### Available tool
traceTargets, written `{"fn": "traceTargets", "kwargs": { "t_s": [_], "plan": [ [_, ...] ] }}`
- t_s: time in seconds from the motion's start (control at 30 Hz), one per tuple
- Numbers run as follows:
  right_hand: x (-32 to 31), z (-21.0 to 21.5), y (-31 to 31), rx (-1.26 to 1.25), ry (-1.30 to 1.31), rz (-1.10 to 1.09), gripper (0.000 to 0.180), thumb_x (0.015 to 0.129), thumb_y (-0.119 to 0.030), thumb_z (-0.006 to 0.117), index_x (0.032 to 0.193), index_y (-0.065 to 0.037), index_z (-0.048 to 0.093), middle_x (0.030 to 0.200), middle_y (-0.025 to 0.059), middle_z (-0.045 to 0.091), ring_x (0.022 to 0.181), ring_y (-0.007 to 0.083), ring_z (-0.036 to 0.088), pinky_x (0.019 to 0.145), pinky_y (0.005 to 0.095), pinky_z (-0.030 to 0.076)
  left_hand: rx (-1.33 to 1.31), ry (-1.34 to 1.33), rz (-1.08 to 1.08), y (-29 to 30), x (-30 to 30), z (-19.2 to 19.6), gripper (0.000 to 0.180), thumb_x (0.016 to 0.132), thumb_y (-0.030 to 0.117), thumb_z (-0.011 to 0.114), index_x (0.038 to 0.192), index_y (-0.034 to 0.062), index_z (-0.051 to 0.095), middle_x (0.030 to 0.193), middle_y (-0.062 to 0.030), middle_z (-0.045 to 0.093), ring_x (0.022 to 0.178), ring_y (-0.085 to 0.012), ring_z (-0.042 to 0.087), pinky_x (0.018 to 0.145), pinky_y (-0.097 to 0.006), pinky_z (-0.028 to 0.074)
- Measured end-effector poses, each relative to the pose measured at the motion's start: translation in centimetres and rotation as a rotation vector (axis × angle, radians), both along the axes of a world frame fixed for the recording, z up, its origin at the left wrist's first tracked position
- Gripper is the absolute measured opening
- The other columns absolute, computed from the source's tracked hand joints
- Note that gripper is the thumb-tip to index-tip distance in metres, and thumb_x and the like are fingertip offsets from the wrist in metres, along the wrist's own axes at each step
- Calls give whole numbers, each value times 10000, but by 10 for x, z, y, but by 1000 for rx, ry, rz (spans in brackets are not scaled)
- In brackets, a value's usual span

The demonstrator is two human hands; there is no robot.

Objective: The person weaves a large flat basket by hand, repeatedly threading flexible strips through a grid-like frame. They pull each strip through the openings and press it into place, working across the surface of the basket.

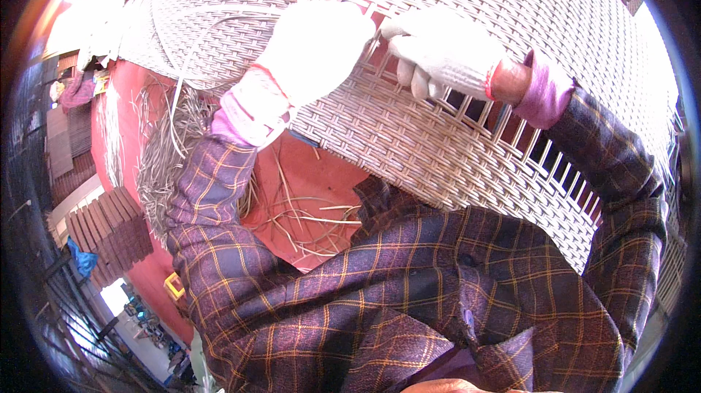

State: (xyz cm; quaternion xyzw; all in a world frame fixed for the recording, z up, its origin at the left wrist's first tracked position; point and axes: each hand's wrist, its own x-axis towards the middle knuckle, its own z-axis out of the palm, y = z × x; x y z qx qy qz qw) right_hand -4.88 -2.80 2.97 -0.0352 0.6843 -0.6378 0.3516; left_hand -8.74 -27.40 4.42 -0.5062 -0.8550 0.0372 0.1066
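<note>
A large woven wicker panel (409, 137) of pale grey-beige strips fills the upper middle and right of the view. My left hand (318, 46), in a white glove, rests closed on the weave near its top, where loose strips (219, 21) run off to the left. My right hand (438, 54), also in a white glove, grips the weave at the row where open vertical stakes (511, 119) begin. Both plaid purple sleeves reach up from below.
A red floor (307, 174) lies under the panel, strewn with cut strip ends (314, 218). A pile of loose grey strips (168, 145) lies to the left. Stacked red-brown slats (109, 232) sit at the far left, with a small yellow object (174, 286) below them.
</note>
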Motion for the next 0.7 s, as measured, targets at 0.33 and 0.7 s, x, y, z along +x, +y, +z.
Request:
{"fn": "traceTargets", "kwargs": {
  "t_s": [0.33, 0.7],
  "plan": [
    [-8, 0, -10, 191, 24, 144, 317, 1091, -164, 546, 1311, -3, 709, 850, 105, 790, 616, 153, 739, 490, 285, 568, 221, -206, -168, -13, -24, -31, 108, 972, 175, 654, 1002, 110, 736, 963, -93, 719, 882, -285, 709, 779, -429, 564],
    [6, -6, -6, -96, -68, -94, 250, 1070, -218, 659, 1171, -12, 757, 688, -57, 588, 494, 10, 418, 424, 199, 318, 346, -10, -64, -2, 9, 1, 226, 1015, 107, 694, 1221, 68, 779, 1114, -108, 783, 980, -286, 746, 865, -390, 594]
  ]
}}
